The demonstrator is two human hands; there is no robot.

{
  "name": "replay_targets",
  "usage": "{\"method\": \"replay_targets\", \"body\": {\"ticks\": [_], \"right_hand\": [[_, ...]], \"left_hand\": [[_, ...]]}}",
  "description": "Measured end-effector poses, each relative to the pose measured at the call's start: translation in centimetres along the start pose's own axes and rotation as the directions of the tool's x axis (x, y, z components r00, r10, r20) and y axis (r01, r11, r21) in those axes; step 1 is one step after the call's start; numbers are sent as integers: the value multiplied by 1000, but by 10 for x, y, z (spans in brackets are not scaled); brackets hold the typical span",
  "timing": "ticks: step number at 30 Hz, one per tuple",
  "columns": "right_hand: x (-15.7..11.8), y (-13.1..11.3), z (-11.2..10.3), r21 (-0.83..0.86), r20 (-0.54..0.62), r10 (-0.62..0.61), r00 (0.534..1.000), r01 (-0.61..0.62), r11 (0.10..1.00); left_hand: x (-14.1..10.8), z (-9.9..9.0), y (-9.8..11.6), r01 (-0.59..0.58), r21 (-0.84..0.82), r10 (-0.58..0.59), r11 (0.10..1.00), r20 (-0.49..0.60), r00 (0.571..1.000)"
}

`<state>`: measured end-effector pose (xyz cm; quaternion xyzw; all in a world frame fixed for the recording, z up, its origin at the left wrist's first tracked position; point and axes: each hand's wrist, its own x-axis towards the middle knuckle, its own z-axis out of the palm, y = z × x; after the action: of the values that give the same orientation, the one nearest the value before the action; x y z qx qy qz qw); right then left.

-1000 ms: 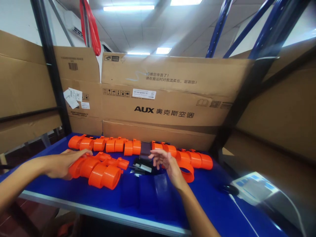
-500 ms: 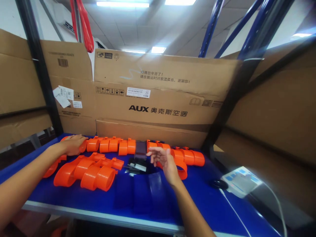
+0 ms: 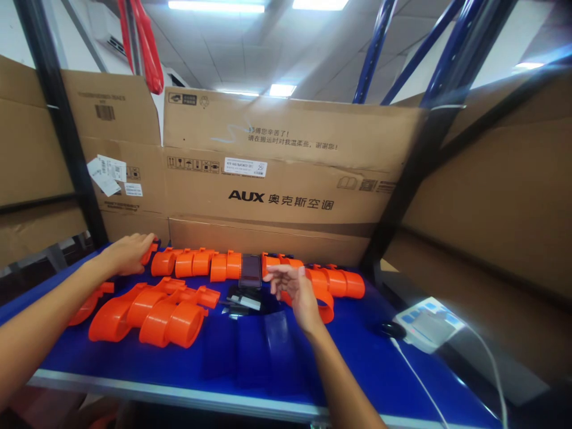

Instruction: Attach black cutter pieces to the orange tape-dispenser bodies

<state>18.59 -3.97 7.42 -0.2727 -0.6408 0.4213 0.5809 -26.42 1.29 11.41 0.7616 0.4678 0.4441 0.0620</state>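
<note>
Okay, big change just now: left hand (image 3: 127,253) off the front cluster of orange rings (image 3: 152,325) and over to the far-left end of the back row of orange rings (image 3: 201,262). Looks closed on a single orange piece (image 3: 149,255), pinched under the fingertips, with just one end in sight past them. Can't tell the rest of its shape, hidden behind the hand. Just right of that grip: the back row, close enough that can't say if touching. Nearer than the grip, toward the table edge (image 3: 179,395): the front cluster, let go of, plus another orange part (image 3: 84,307), partly hidden.

Right hand (image 3: 299,292): barely moved, fingers loosely curled, nothing visible in it. Just right of the dark phone-like slab (image 3: 251,271), with a loose orange ring (image 3: 327,300) beside its wrist and blue sheets (image 3: 250,351) on the near side.

My read: attention now on the back row, one-handed, right hand probably idle.
</note>
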Motion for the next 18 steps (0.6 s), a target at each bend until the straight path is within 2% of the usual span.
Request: {"method": "replay_targets", "body": {"ticks": [4, 7, 11, 15, 18], "right_hand": [[-1, 0, 3, -21, -19, 9, 1000, -9, 1000], [-1, -1, 6, -43, -32, 23, 999, -25, 999], [1, 1, 8, -104, -30, 41, 999, -44, 994], [4, 11, 7, -159, -53, 88, 995, -96, 983], [5, 17, 8, -108, -81, 144, 986, -152, 982]], "left_hand": [[23, -12, 25, -127, 193, 122, 973, 38, 992], [32, 0, 57, -214, 262, 206, 941, 58, 977], [24, 40, 108, -396, 337, 361, 854, 163, 918], [2, 87, 153, -573, 289, 527, 767, 226, 819], [-17, 118, 176, -678, 240, 627, 695, 259, 735]]}}
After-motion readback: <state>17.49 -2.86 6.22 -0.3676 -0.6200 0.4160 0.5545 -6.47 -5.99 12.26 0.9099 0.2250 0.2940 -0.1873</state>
